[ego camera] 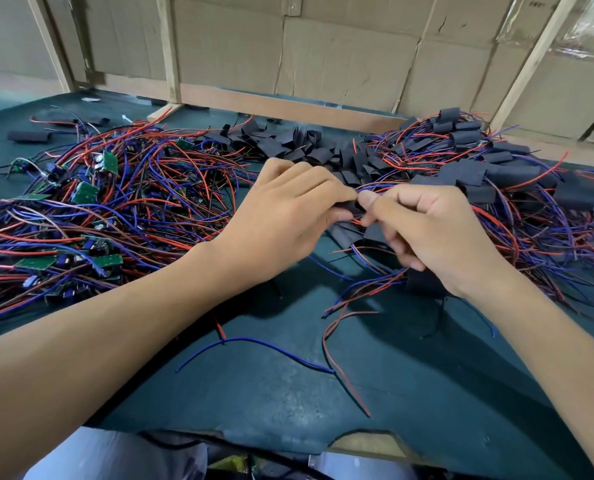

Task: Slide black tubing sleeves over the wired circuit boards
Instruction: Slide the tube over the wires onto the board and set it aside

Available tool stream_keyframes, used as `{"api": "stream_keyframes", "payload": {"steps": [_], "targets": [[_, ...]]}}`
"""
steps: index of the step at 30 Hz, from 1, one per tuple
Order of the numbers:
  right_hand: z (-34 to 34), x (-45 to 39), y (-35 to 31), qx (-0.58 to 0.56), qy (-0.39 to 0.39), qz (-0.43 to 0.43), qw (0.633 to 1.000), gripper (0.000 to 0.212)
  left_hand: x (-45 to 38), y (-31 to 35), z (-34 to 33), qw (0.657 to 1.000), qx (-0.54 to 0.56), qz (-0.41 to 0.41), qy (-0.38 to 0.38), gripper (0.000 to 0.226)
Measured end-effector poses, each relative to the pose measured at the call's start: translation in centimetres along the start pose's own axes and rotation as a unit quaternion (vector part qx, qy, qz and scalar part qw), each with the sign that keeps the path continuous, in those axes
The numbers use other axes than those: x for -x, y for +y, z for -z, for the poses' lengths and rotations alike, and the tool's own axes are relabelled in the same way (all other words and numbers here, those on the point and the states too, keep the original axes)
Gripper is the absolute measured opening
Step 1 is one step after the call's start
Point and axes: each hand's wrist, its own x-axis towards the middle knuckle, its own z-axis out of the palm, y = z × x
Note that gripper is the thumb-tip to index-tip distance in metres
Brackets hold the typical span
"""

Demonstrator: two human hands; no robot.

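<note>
My left hand and my right hand meet at the middle of the green mat. Between their fingertips they pinch a black tubing sleeve with red and blue wires running out of it toward the right. The board inside it is hidden by my fingers. A pile of bare green circuit boards with red and blue wires lies to the left. Loose black sleeves are heaped at the back centre. Boards covered by sleeves are piled to the right.
The green mat has a torn front edge near my lap. Stray red and blue wire ends lie on it in front of my hands. Cardboard walls with wooden battens close off the back of the bench.
</note>
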Motion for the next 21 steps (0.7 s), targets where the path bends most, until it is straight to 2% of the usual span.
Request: {"api": "stream_keyframes", "payload": {"steps": [3,5,8,10,12,15,17,21], "targets": [[0.1,-0.1,-0.3,-0.098,-0.022,-0.049,0.994,0.013,-0.1,-0.6,0.3,0.999,0.007,0.033,0.001,0.015],[0.7,-0.3,-0.6,-0.154,-0.054,-0.080,0.983,0.021,-0.1,-1.1,0.6,0.997,0.009,0.077,0.009,0.013],[1.4,-0.3,-1.0,-0.157,-0.116,-0.110,0.975,0.030,-0.2,-2.0,1.1,0.988,0.016,0.151,0.031,0.010],[1.6,-0.4,-1.1,-0.174,-0.119,-0.119,0.970,0.028,-0.2,-2.9,1.4,0.981,0.006,0.189,0.039,0.012],[1.6,-0.5,-0.9,-0.198,-0.087,-0.124,0.968,0.030,0.1,-3.7,1.6,0.978,-0.019,0.206,0.029,0.016],[1.6,-0.7,-0.7,-0.195,-0.026,-0.125,0.972,0.015,0.3,-4.3,1.6,0.983,-0.054,0.173,-0.021,0.027],[1.8,-0.8,-0.4,-0.167,-0.002,-0.116,0.979,0.012,0.2,-4.1,1.6,0.988,-0.063,0.131,-0.043,0.036],[1.8,-0.7,-0.2,-0.133,-0.006,-0.103,0.986,0.009,-0.1,-2.9,1.2,0.995,-0.064,0.059,-0.045,0.040]]}}
